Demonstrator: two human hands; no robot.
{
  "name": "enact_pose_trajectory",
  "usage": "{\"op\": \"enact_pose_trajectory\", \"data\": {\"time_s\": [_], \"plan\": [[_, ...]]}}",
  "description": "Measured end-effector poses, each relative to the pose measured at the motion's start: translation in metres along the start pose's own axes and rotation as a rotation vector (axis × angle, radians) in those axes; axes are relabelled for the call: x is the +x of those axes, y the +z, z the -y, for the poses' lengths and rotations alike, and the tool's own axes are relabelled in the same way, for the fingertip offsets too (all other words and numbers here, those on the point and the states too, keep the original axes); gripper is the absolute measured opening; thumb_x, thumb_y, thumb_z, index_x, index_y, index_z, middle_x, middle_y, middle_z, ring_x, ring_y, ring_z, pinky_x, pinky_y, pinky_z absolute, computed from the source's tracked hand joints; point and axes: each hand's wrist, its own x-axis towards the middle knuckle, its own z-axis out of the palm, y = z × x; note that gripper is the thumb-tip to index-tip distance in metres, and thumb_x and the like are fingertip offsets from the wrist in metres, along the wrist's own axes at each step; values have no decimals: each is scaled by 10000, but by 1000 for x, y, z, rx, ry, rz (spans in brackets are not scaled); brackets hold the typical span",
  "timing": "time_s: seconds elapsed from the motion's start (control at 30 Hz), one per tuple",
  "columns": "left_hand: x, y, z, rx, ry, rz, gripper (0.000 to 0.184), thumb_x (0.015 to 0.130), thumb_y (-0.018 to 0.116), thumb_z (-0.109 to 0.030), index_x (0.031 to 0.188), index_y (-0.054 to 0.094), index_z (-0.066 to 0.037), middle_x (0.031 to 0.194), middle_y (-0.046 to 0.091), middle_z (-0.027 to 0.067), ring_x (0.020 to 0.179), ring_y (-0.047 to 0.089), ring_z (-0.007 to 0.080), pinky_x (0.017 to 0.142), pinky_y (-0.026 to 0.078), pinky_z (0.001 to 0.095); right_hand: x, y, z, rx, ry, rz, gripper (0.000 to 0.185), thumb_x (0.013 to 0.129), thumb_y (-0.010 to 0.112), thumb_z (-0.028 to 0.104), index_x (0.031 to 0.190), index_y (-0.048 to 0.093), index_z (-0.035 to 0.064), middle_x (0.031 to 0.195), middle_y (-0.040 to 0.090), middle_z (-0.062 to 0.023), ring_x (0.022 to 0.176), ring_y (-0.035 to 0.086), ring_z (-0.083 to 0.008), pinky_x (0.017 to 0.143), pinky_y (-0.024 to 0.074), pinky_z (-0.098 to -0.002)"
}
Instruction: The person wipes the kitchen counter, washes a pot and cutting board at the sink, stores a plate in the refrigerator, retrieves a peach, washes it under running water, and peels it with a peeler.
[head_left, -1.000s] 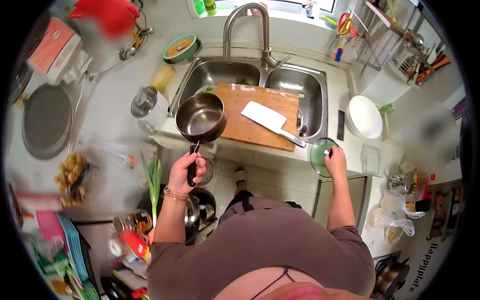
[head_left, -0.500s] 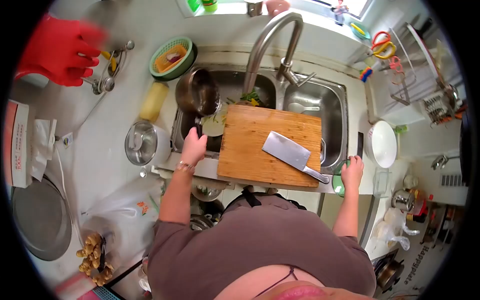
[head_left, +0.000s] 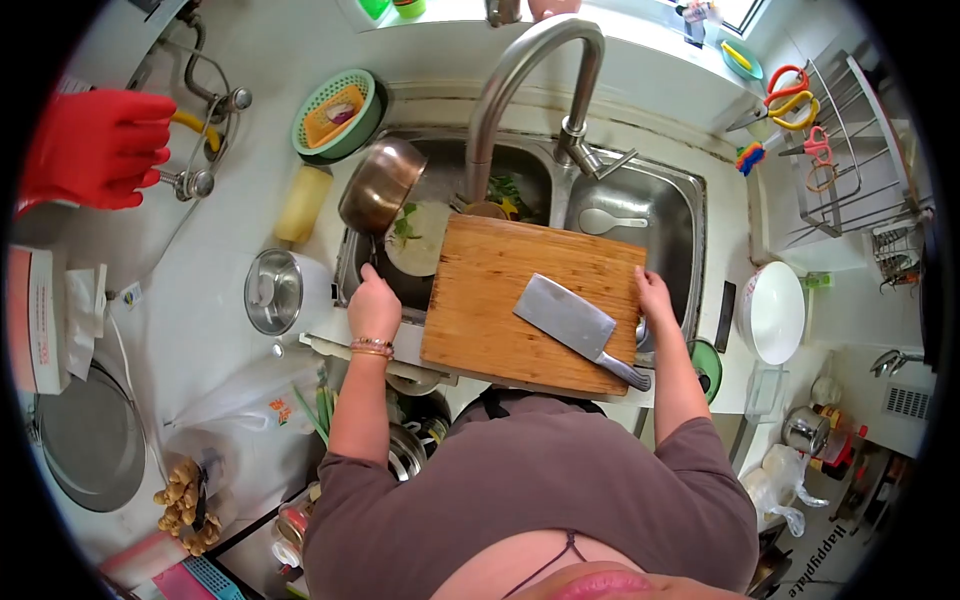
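My left hand (head_left: 375, 310) is closing round the dark handle of a small round metal saucepan (head_left: 383, 187), its bowl tipping over the left sink basin (head_left: 362, 262), just beyond my fingers. My right hand (head_left: 654, 298) is pressing, partly curled, on the right edge of a rectangular wooden cutting board (head_left: 490, 290). A broad-bladed cleaver (head_left: 568, 315) is lying on it. The green-rimmed lid (head_left: 704, 368) is resting on the white surface (head_left: 735, 395), near a white bowl (head_left: 772, 313).
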Motion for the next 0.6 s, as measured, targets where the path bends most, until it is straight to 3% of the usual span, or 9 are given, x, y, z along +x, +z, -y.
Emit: {"op": "enact_pose_trajectory", "data": {"time_s": [0.07, 0.1, 0.13, 0.3, 0.47, 0.6], "plan": [[-4, 1, 0, -90, -2, 12, 319, 856, 514, -129, 1097, 450, 70, 788, 606, 299, 760, 592, 456, 662, 469, 518, -1, 5, 2, -221, -41, -16, 565, 865, 566, 441, 1109, 557, -68, 1037, 621, -243, 972, 607, -329, 844, 455, -364], [-6, 3, 2, -151, 4, -4, 334, 842, 538, -131, 1099, 469, 72, 820, 605, 308, 792, 583, 465, 687, 465, 517, 1, 10, -2, -451, -118, -107, 576, 859, 529, 496, 1089, 567, -30, 1024, 625, -242, 970, 598, -378, 842, 455, -413], [-7, 8, 5, -202, 21, -31, 314, 830, 553, -127, 1073, 494, 63, 854, 604, 308, 820, 580, 463, 704, 466, 509, -19, 14, 24, -559, -66, -123, 555, 863, 489, 515, 1072, 571, 8, 1030, 616, -248, 980, 574, -419, 840, 447, -459], [-2, 30, 25, -310, 111, -86, 394, 833, 560, -152, 1112, 489, 116, 911, 589, 338, 882, 565, 483, 746, 463, 507, -39, 44, 29, -508, -107, -81, 528, 867, 479, 512, 1010, 570, 11, 944, 627, -258, 915, 593, -422, 788, 457, -487], [7, 22, 15, -426, 101, -114, 205, 837, 562, -109, 956, 519, 53, 843, 614, 228, 787, 590, 403, 699, 465, 414, -52, 76, 37, -526, -80, 11, 534, 872, 466, 515, 994, 552, 1, 910, 632, -263, 870, 610, -424, 766, 466, -506], [17, 46, 27, -533, 147, -120, 174, 862, 566, -119, 942, 525, 29, 784, 610, 137, 726, 592, 265, 678, 468, 358, -59, 98, 41, -514, -81, 38, 533, 885, 455, 505, 992, 520, -13, 876, 633, -257, 846, 610, -425, 745, 468, -505]]}}
